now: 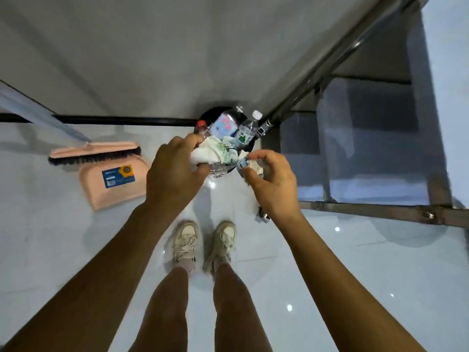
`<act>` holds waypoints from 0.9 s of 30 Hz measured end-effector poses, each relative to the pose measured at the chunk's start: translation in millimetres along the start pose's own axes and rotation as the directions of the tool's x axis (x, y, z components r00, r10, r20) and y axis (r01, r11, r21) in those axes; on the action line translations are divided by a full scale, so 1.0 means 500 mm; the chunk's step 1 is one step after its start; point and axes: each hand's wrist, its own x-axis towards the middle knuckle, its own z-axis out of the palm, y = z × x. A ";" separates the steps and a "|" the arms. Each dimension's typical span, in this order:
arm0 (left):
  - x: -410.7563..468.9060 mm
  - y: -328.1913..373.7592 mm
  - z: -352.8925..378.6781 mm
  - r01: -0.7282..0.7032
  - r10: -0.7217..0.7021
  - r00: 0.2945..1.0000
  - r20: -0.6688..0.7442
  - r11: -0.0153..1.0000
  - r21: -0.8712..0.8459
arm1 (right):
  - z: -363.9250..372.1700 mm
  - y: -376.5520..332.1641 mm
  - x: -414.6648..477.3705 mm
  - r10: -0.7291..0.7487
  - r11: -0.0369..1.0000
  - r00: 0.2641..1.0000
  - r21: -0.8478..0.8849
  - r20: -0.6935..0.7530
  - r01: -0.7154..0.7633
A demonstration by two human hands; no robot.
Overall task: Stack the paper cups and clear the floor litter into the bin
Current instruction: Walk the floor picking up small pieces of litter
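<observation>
Now: litter going over an overfull bin

The left hand [175, 171] is gripping a crumpled white paper [205, 153] just above the black bin [212, 111], and the right hand [269, 184] is pinching a small crumpled wrapper [250, 165] beside its rim. The bin is heaping with plastic bottles [247, 130]. I am judging that the wrapper, let go here, could be falling outside the rim or sliding off the heap onto the floor [355, 275].
</observation>
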 end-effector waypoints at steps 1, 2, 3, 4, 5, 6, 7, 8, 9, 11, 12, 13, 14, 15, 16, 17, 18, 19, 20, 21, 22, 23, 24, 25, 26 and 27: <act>0.027 -0.028 0.043 0.011 -0.011 1.000 -0.014 1.000 0.024 | 0.026 0.034 0.039 0.023 1.000 1.000 -0.011 0.010 -0.023; 0.052 -0.055 0.082 0.021 -0.020 0.999 -0.027 0.999 0.046 | 0.051 0.067 0.076 0.051 0.999 0.998 -0.021 0.023 -0.050; 0.074 -0.079 0.116 0.015 -0.012 0.999 -0.037 0.997 0.073 | 0.072 0.094 0.109 0.070 0.997 0.997 -0.022 0.037 -0.069; 0.098 -0.108 0.159 0.009 -0.005 0.999 -0.039 0.995 0.103 | 0.096 0.131 0.144 0.092 0.996 0.995 -0.015 0.046 -0.092; 0.122 -0.133 0.198 0.002 0.002 0.999 -0.040 0.992 0.122 | 0.117 0.164 0.177 0.113 0.994 0.993 -0.004 0.042 -0.112; 0.144 -0.158 0.234 0.001 0.004 0.999 -0.034 0.991 0.134 | 0.138 0.196 0.208 0.134 0.991 0.991 0.009 0.032 -0.134; 0.161 -0.177 0.266 0.005 -0.002 1.000 -0.027 0.991 0.135 | 0.156 0.228 0.235 0.165 0.986 0.986 0.026 0.023 -0.166; 0.173 -0.189 0.291 0.011 -0.009 1.000 -0.018 0.992 0.129 | 0.168 0.252 0.256 0.199 0.979 0.980 0.048 0.015 -0.199; 0.183 -0.201 0.318 0.014 -0.013 1.000 -0.011 0.992 0.122 | 0.181 0.278 0.276 0.228 0.971 0.973 0.067 0.011 -0.229; 0.196 -0.213 0.358 0.023 -0.023 1.000 0.001 0.994 0.106 | 0.195 0.312 0.308 0.261 0.962 0.965 0.087 0.000 -0.260; 0.201 -0.216 0.372 0.030 -0.032 0.999 0.013 0.994 0.102 | 0.198 0.320 0.319 0.274 0.957 0.962 0.097 0.001 -0.273; 0.208 -0.220 0.382 0.034 -0.036 0.999 0.023 0.995 0.099 | 0.199 0.322 0.326 0.285 0.952 0.958 0.111 0.012 -0.284; 0.215 -0.223 0.389 0.042 -0.045 0.998 0.035 0.995 0.092 | 0.198 0.323 0.331 0.296 0.946 0.954 0.126 0.036 -0.298; 0.223 -0.225 0.394 0.039 -0.043 0.998 0.050 0.996 0.081 | 0.197 0.322 0.333 0.309 0.939 0.949 0.137 0.066 -0.315; 0.229 -0.226 0.397 0.027 -0.032 0.997 0.068 0.997 0.068 | 0.193 0.322 0.334 0.317 0.935 0.944 0.136 0.093 -0.327; 0.233 -0.225 0.398 0.017 -0.022 0.996 0.085 0.998 0.055 | 0.189 0.321 0.333 0.320 0.936 0.940 0.116 0.113 -0.333; 0.235 -0.221 0.398 0.020 -0.025 0.995 0.100 0.999 0.045 | 0.185 0.321 0.331 0.320 0.940 0.939 0.080 0.125 -0.331; 0.237 -0.213 0.395 0.028 -0.032 0.993 0.111 0.999 0.038 | 0.179 0.319 0.329 0.318 0.944 0.939 0.044 0.133 -0.326; 0.236 -0.205 0.393 0.039 -0.042 0.992 0.116 0.999 0.027 | 0.173 0.318 0.326 0.317 0.946 0.938 0.016 0.142 -0.323; 0.235 -0.195 0.388 0.042 -0.044 0.992 0.120 0.999 0.012 | 0.167 0.315 0.323 0.317 0.947 0.937 0.006 0.148 -0.322; 0.233 -0.186 0.384 0.041 -0.040 0.991 0.124 0.999 -0.005 | 0.163 0.311 0.320 0.315 0.947 0.937 0.006 0.152 -0.320; 0.232 -0.178 0.380 0.033 -0.030 0.991 0.131 0.999 -0.018 | 0.158 0.308 0.317 0.311 0.949 0.938 0.008 0.155 -0.316; 0.229 -0.165 0.371 0.019 -0.015 0.991 0.136 0.999 -0.028 | 0.151 0.299 0.312 0.305 0.950 0.939 0.011 0.157 -0.311; 0.226 -0.154 0.363 0.009 -0.004 0.991 0.137 0.999 -0.037 | 0.143 0.290 0.307 0.297 0.953 0.941 0.009 0.162 -0.302; 0.222 -0.141 0.353 0.009 -0.003 0.990 0.139 0.999 -0.043 | 0.132 0.278 0.300 0.285 0.957 0.944 0.011 0.164 -0.291; 0.216 -0.124 0.340 0.015 -0.007 0.990 0.139 0.998 -0.055 | 0.120 0.265 0.292 0.273 0.960 0.948 0.019 0.165 -0.280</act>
